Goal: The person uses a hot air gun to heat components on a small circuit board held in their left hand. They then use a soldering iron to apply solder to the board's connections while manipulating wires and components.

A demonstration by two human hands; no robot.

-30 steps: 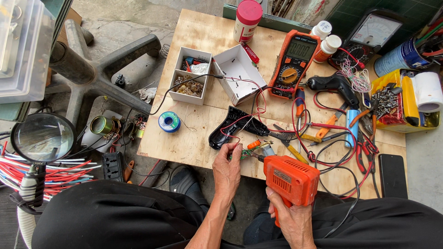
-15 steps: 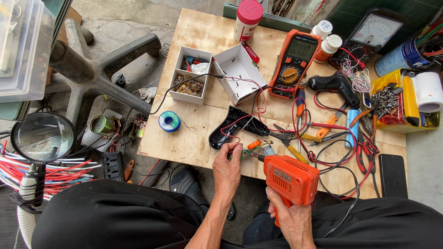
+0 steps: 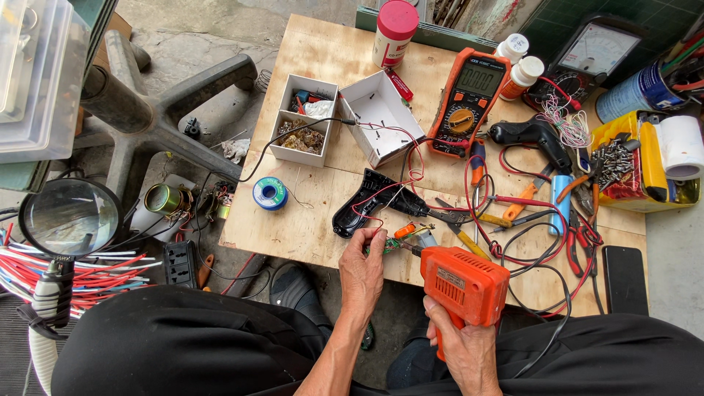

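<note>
Left hand (image 3: 363,268) pinches a tiny green circuit board (image 3: 387,246) with thin red wires at the near edge of the raw plywood desk (image 3: 315,66). Right hand (image 3: 458,345) is wrapped tight around a chunky orange plastic soldering gun (image 3: 463,282), its tip touching the board, just below a glossy black curved shell (image 3: 367,202).

Plywood bench (image 3: 308,220) on rough concrete floor (image 3: 198,44), daylight; swivel-chair base (image 3: 158,110) at left, possibly green tiled wall (image 3: 565,22) top right.

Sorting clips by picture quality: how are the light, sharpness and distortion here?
Head view: soft, even daylight, weak shadows; wooden board, orange meter and both hands sharp; slight glare on the magnifier lens; mild wide-angle bending at the edges.
</note>
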